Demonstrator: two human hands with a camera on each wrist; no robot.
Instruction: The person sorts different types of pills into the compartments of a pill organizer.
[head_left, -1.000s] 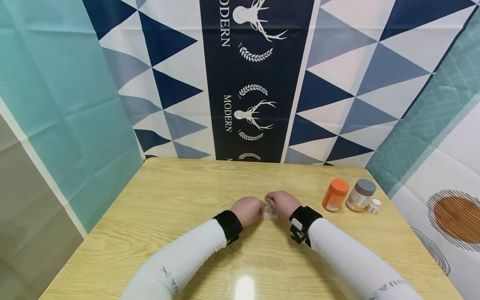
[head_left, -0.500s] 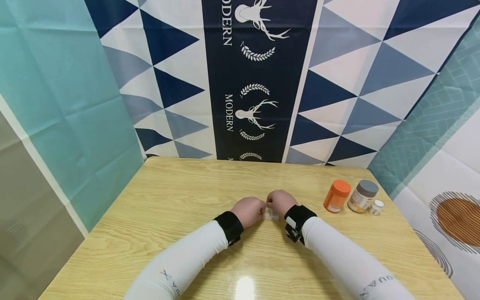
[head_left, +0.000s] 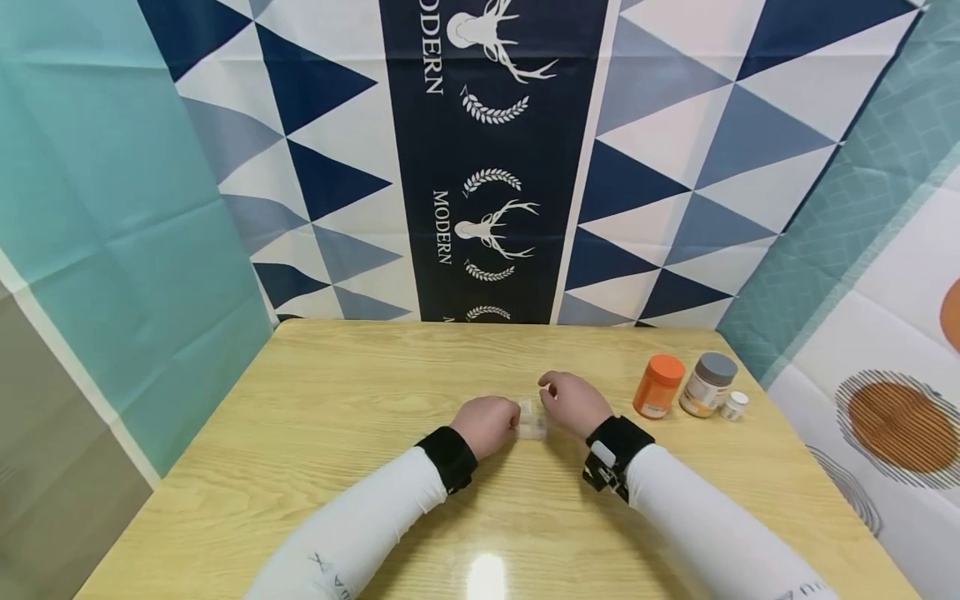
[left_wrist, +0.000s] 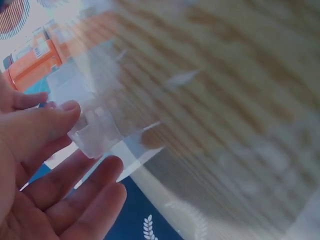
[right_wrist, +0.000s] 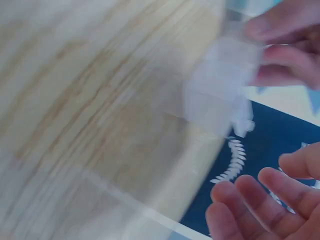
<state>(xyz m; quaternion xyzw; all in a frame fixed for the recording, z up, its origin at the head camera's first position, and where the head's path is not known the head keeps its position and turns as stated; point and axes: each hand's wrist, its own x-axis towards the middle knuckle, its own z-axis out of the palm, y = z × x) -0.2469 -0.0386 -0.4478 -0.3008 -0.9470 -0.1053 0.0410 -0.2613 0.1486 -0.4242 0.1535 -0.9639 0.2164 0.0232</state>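
Three closed containers stand in a row near the right edge of the table (head_left: 360,392): an orange bottle (head_left: 658,386) with an orange cap, just beside it a jar with a grey lid (head_left: 707,384), then a small white-capped bottle (head_left: 732,405). Contents can't be told from any view.

Small clear plastic box (head_left: 532,419) sits mid-table between the two hands; nothing can be made out inside it — wrist views are motion-blurred.

Left hand (head_left: 487,424) is knuckles-up, low over the table, with its fingers curled onto the box's left side. In the left wrist view the thumb and fingertips (left_wrist: 70,107) pinch the clear box (left_wrist: 100,132) at one corner, the other fingers loosely extended below it. So the left grip is closed on the box.

Right hand (head_left: 573,403) lies just right of the box with fingers loosely curled; the head view shows a small gap between it and the box. In the right wrist view its fingers (right_wrist: 260,192) are spread, relaxed and apart from the box (right_wrist: 220,95), holding nothing — the right grip is open.

Both forearms wear white sleeves and black wristbands.
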